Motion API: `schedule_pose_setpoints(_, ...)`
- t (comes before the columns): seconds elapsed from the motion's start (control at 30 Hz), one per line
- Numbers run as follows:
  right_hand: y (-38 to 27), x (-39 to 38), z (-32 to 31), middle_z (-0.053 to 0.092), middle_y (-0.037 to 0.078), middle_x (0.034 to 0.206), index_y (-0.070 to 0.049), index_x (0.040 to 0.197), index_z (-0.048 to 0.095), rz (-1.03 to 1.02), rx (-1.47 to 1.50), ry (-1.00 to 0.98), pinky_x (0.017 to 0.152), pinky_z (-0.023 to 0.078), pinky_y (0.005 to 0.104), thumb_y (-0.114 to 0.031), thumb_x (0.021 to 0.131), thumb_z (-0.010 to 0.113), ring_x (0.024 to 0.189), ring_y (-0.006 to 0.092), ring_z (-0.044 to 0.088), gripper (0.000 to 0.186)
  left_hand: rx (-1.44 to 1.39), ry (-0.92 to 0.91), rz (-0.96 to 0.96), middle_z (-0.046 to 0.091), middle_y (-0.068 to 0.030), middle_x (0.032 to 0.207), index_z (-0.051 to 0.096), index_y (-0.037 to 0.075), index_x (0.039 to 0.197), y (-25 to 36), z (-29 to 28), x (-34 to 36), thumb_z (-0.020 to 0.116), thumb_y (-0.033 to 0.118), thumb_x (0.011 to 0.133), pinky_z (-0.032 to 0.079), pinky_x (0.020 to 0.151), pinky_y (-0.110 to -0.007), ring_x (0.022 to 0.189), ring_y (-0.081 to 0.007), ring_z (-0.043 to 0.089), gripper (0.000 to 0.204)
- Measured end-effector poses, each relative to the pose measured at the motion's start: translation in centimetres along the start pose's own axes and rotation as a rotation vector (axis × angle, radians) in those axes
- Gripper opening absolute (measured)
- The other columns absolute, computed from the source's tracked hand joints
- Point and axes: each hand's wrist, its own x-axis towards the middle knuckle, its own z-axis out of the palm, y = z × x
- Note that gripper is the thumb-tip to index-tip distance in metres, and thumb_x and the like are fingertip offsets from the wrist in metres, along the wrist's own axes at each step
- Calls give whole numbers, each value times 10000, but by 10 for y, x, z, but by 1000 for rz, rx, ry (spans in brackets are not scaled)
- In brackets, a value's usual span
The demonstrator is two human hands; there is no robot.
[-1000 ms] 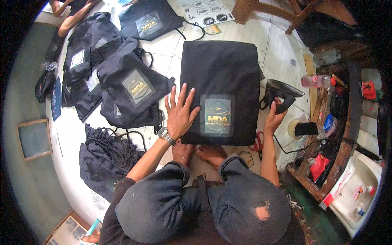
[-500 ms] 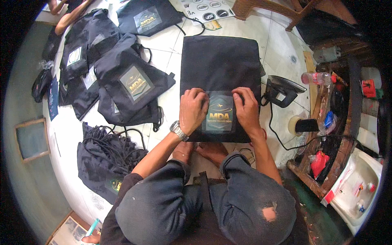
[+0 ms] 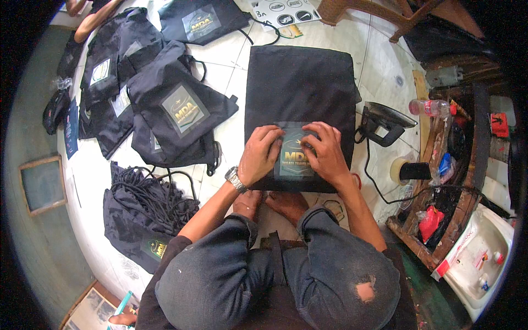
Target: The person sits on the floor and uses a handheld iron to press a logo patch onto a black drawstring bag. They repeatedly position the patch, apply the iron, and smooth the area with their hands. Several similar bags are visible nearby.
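Clearly, in the head view, both forearms reach up from the lower edge, one on either side of the bent knees, and the hands come together over a flat black cloth bag [image 3: 300, 82] lying on the floor just beyond the feet. The left hand [image 3: 259, 157] has its back turned up and its fingers bent close together, the tips at the upper left part of a clear film [image 3: 297, 170] with a gold print, which lies on the bag's near half. The right hand [image 3: 325, 157] arches over the film's right side, fingers curled and slightly parted, the tips bent down toward the print; I cannot tell whether either hand pinches the film's edge.

To the right, an iron [image 3: 390, 114] stands near the bag. Beyond it, a wooden rack [image 3: 410, 242] holds a red plastic bag [image 3: 430, 220] and a blue plastic bundle [image 3: 445, 164], with a red-capped clear bottle [image 3: 429, 107] lying at its far end. Beside the rack, a white basin [image 3: 467, 269] contains small red, orange and blue items, too small to identify.
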Motion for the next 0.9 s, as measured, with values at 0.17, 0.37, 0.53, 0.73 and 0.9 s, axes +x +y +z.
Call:
schedule_pose_setpoints(0.17,-8,5,2,594,72,1377,-104,1023,692,68,84,68,1141,306,515,-129,821,741,1375,332,446,209,-116,-77,-26,726,-167,1151,653,5,1136,-3,-6,1,589,-7,943,515,973,-428,1107,-352,662,204)
schedule_pose_setpoints(0.37,-7,18,-8,610,44,1371,-119,980,684,8,39,-85,1159,259,538,-149,785,718,1398,328,421,200,-305,-85,-172,750,-128,1105,630,10,1176,-7,-4,5,537,-60,898,517,962,-423,1077,-330,681,301)
schedule_pose_setpoints(0.53,-12,-5,-25,682,29,1232,-124,960,678,52,140,-163,1169,241,532,-174,764,668,1343,318,489,203,-200,-45,-76,755,-115,1055,632,12,1175,-10,-1,3,530,-83,862,518,942,-428,1041,-330,685,342)
schedule_pose_setpoints(0.73,-28,-21,-55,688,20,1186,-132,974,680,102,200,-433,1166,240,550,-183,753,666,1316,295,515,228,-239,-58,-129,746,-123,1074,654,21,1148,-11,-1,2,539,-74,858,518,940,-425,1059,-329,675,326)
schedule_pose_setpoints(0.9,-34,-32,-90,690,37,1129,-124,990,681,141,337,-572,1158,280,498,-193,777,667,1269,265,550,225,-100,-160,-81,691,-114,1283,658,73,1240,-11,-2,-2,613,50,912,459,1034,-439,1221,-317,614,332)
